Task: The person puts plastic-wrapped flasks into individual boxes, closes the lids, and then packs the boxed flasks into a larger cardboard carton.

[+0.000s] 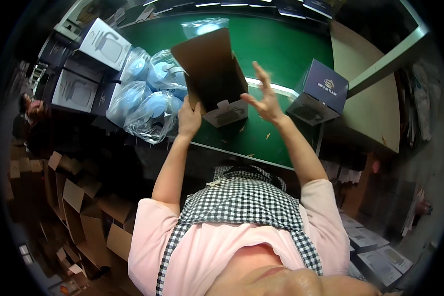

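An open carton (213, 79) stands tilted on the green tabletop in front of me. Its brown inside faces me, one large flap is raised, and its outer side carries a picture of a jug. My left hand (189, 117) grips the carton's left edge, its fingers partly hidden behind the cardboard. To the right of the carton, my right hand (266, 101) is raised with fingers spread and nothing in it. Several light-blue jugs in clear plastic bags (155, 106) crowd the table just left of the carton. Another bagged blue item (205, 28) lies behind it.
A closed dark-blue and white box (320, 93) stands on the right. Printed boxes (103, 44) are stacked at the far left. A metal post (389, 61) slants along the right side. Open brown cartons (91, 222) stand low on the left; flat printed boxes (380, 266) lie low right.
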Tool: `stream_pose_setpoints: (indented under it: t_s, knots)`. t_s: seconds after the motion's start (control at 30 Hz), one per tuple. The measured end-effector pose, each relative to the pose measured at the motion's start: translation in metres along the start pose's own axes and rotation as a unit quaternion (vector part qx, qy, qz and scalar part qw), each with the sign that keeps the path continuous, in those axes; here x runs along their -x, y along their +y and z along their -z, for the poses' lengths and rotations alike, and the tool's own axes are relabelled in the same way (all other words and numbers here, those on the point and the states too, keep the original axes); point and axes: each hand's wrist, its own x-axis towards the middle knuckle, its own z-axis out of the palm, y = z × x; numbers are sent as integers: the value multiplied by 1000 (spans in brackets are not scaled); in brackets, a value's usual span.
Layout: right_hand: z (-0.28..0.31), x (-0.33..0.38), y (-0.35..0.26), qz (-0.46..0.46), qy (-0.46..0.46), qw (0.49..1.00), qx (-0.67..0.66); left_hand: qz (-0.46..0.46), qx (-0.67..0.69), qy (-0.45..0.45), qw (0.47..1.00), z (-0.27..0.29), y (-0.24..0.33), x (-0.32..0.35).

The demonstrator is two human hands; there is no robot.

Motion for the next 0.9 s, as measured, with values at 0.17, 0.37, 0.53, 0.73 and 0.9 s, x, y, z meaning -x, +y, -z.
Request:
stream_pose_setpoints:
  t_s: [0.17,0.37,0.53,0.73,0.9]
  knots:
    - [8,43,-13,136,82,955,249,-61,142,-112,982,-3,41,18]
    - [42,168,-40,-84,243,887,383,-140,28,-321,936,-68,29,-86]
    - [49,169,-59,-106,273,850,437,130,-86,109,982,-136,-55,-243]
    - [59,180,-41,-90,293,869,388,-35,50,183,981,-132,-25,-232]
    - [54,186,-33,-116,333,886,302,-491,-139,240,826,25,35,-165]
